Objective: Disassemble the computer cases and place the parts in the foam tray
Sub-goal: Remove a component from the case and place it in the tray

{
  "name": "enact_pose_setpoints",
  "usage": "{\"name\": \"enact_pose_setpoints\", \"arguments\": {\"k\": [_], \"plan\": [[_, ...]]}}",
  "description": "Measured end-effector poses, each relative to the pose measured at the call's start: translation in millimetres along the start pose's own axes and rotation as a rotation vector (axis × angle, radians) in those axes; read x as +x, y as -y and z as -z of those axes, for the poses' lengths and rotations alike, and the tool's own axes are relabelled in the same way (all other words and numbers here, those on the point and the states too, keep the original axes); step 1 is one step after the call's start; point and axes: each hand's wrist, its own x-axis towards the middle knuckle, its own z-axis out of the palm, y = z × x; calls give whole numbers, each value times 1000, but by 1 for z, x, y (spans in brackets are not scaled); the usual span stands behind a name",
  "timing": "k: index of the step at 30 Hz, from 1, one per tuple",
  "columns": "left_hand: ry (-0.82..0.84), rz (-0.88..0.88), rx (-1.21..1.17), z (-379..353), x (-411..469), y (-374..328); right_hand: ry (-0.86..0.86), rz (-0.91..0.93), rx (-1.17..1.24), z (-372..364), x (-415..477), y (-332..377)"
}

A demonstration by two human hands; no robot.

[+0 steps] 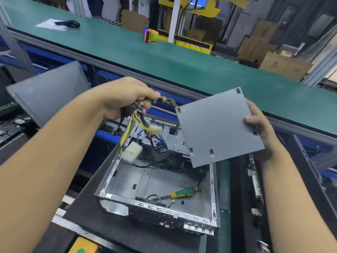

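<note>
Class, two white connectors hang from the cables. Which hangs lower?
The larger white connector, by the case wall; the smaller connector hangs higher, nearer the left hand.

The screwdriver [183,192] lies in the case [164,178], cables [127,132] above its left, panel [215,128] above its right, belt [164,57] with tape dispenser [150,34] behind.

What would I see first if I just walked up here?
Right in the middle, the left hand grips yellow and black wires with white plugs, while the right hand holds up a grey metal box. Below them sits the open computer case, a green-and-yellow screwdriver lying inside.
</note>
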Motion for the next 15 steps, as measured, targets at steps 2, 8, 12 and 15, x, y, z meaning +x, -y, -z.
{"name": "enact_pose_setpoints", "arguments": {"k": [2, 8, 12, 15], "plan": [[113, 26, 85, 2, -9, 7, 10, -6, -162, -2, -5, -6], [254, 121, 333, 32, -28, 31, 156, -104, -247, 5, -14, -24], [242, 143, 496, 32, -21, 60, 266, -162, -365, 5, -10, -28], [230, 158, 470, 26, -11, 85, 313, -153, -608, -3, -8, -31]]}}
